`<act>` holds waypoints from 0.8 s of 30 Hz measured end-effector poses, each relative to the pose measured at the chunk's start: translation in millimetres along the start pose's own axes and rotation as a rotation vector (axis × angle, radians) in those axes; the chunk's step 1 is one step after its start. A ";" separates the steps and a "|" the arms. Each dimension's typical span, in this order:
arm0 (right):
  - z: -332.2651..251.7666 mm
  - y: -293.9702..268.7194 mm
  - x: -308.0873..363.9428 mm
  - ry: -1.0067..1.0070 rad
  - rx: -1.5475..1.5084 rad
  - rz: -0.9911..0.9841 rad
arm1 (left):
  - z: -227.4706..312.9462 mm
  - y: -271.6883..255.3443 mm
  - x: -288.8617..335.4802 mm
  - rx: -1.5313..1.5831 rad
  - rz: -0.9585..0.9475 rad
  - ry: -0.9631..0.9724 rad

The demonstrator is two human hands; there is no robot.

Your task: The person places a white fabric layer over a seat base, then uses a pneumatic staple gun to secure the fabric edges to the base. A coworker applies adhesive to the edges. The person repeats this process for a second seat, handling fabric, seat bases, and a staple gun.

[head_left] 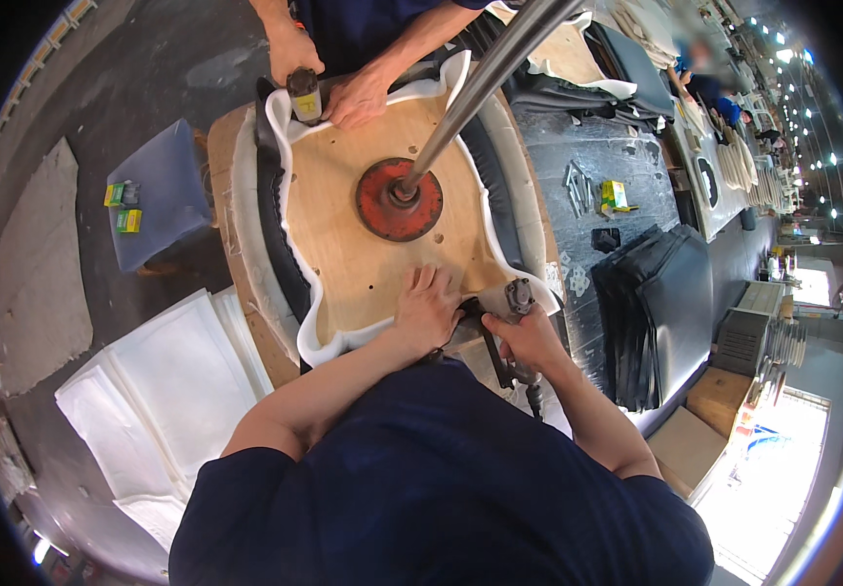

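Observation:
A wooden seat panel (341,259) with white padding (310,311) along its curved edge lies in front of me. Black cover material (291,269) shows around its sides. My left hand (428,308) rests on the panel's near edge, its fingers stretched out over the wood. Its thumb side touches a black fold of the cover. Wrapped round the handle of a staple gun (506,300), my right hand (533,340) holds the tool with its nose at the near right edge, close to my left hand. The exact contact point is hidden.
A red round pressing disc (374,210) on a slanting metal rod (480,88) bears on the panel. Across from me, another person's hands (358,100) work with a second staple gun (304,96). Black sheets (665,303) are stacked right; white sheets (163,376) lie left.

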State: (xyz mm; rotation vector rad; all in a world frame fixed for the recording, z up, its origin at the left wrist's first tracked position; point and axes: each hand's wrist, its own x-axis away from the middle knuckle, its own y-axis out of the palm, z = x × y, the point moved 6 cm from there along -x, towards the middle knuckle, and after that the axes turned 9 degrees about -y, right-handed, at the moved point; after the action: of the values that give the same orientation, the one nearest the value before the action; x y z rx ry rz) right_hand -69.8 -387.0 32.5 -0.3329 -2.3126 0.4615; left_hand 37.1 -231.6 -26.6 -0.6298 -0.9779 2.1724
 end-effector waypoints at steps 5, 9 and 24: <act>1.8 -0.4 -2.3 -0.009 0.002 -0.004 | -5.9 5.4 -1.1 0.071 -0.004 -0.105; 3.3 2.8 0.0 -0.057 -0.084 -0.016 | -8.2 10.2 -2.9 0.146 -0.016 -0.169; -3.9 15.0 -7.7 0.036 -0.071 -0.025 | -12.5 -0.2 -4.3 0.224 -0.012 -0.195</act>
State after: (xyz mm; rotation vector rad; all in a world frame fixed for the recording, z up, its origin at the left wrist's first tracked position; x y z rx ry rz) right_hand -60.2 -375.4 23.9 -0.3433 -2.2993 0.3581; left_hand 48.1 -228.9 -33.4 -0.3106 -0.8160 2.3222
